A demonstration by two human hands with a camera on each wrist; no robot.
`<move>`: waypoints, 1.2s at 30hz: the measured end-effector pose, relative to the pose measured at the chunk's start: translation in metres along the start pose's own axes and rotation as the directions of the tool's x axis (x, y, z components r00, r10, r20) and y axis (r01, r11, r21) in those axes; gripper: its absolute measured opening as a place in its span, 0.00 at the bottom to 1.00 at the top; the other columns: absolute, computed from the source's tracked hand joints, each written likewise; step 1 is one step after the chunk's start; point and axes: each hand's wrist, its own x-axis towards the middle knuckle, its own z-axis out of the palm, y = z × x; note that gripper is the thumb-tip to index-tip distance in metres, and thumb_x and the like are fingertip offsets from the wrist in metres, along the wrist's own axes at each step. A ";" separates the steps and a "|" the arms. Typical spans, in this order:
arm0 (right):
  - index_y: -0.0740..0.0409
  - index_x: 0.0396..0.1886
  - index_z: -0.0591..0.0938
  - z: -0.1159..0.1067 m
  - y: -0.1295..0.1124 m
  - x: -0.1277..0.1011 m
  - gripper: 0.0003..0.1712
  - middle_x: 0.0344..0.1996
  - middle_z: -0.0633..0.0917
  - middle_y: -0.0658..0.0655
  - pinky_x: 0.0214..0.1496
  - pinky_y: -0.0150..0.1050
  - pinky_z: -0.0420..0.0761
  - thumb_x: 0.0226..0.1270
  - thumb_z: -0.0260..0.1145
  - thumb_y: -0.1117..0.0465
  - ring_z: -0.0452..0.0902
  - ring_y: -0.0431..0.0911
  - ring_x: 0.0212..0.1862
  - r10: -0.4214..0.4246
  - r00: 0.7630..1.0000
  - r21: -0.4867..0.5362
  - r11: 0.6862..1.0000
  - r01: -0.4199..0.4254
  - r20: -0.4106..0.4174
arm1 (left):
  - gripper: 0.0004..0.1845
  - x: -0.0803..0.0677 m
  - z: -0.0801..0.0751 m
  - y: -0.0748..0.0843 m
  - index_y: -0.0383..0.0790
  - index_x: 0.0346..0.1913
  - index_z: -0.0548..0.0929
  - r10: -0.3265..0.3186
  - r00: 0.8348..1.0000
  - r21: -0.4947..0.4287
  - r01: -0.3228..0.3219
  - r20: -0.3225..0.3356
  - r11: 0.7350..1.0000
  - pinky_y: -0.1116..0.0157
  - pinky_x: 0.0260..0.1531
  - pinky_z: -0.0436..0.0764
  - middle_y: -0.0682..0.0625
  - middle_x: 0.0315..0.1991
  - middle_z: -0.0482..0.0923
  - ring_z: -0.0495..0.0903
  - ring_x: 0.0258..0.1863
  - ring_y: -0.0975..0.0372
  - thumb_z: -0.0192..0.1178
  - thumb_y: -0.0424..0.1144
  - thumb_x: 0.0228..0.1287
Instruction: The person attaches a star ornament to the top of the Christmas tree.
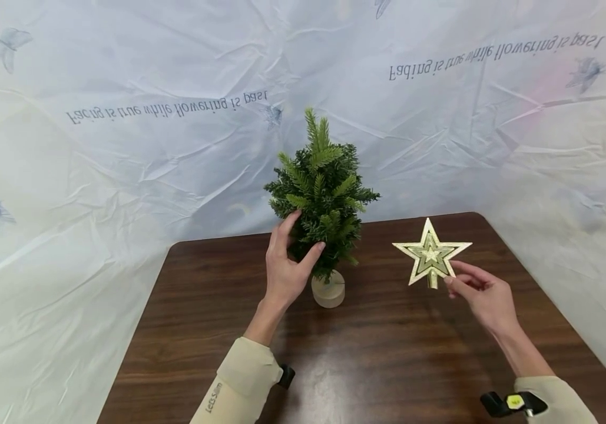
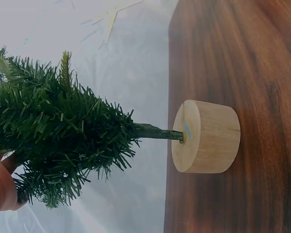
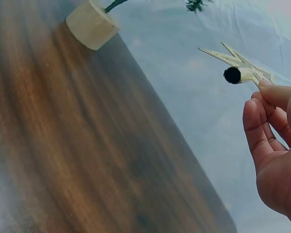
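A small artificial Christmas tree [image 1: 329,206] stands upright on a round wooden base [image 1: 329,292]. My left hand [image 1: 287,274] grips its lower branches from the left, thumb in front; some fingers are hidden in the needles. In the left wrist view, the bare stem [image 2: 155,132] runs from the branches into the wooden base [image 2: 211,138]. My right hand [image 1: 485,297] pinches a gold star tree topper [image 1: 431,254] by its lower right point, to the right of the tree and apart from it. The topper's hollow socket [image 3: 233,75] shows in the right wrist view.
Everything is above a dark brown wooden table [image 1: 398,365]. A pale, creased sheet [image 1: 175,159] with printed lettering and flowers hangs behind the table and along its sides. Dark wrist straps [image 1: 512,404] sit at both sleeves.
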 end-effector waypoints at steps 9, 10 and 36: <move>0.64 0.55 0.80 0.001 -0.040 0.009 0.23 0.24 0.86 0.51 0.26 0.29 0.76 0.61 0.70 0.61 0.82 0.41 0.24 -0.051 0.998 -0.011 0.999 0.050 -0.038 | 0.35 -0.001 0.003 -0.005 0.45 0.68 0.66 -0.019 1.000 0.001 0.019 0.000 1.000 0.49 0.41 0.71 0.44 0.61 0.69 0.71 0.46 0.52 0.66 0.34 0.58; 0.65 0.55 0.80 0.002 -0.046 0.009 0.23 0.23 0.86 0.51 0.26 0.28 0.76 0.60 0.70 0.62 0.82 0.40 0.24 -0.063 0.997 -0.004 0.998 0.063 -0.047 | 0.34 -0.001 0.003 -0.005 0.45 0.68 0.66 -0.018 1.000 0.000 0.018 -0.002 1.000 0.49 0.40 0.71 0.44 0.61 0.69 0.71 0.45 0.52 0.66 0.34 0.58; 0.70 0.52 0.80 0.002 -0.094 0.045 0.24 0.22 0.86 0.51 0.26 0.27 0.78 0.53 0.71 0.75 0.81 0.40 0.20 -0.220 0.967 0.392 0.885 0.253 -0.129 | 0.36 -0.007 0.010 -0.034 0.52 0.69 0.65 -0.025 1.000 0.019 0.025 -0.006 1.000 0.51 0.42 0.72 0.49 0.63 0.67 0.71 0.49 0.55 0.67 0.38 0.59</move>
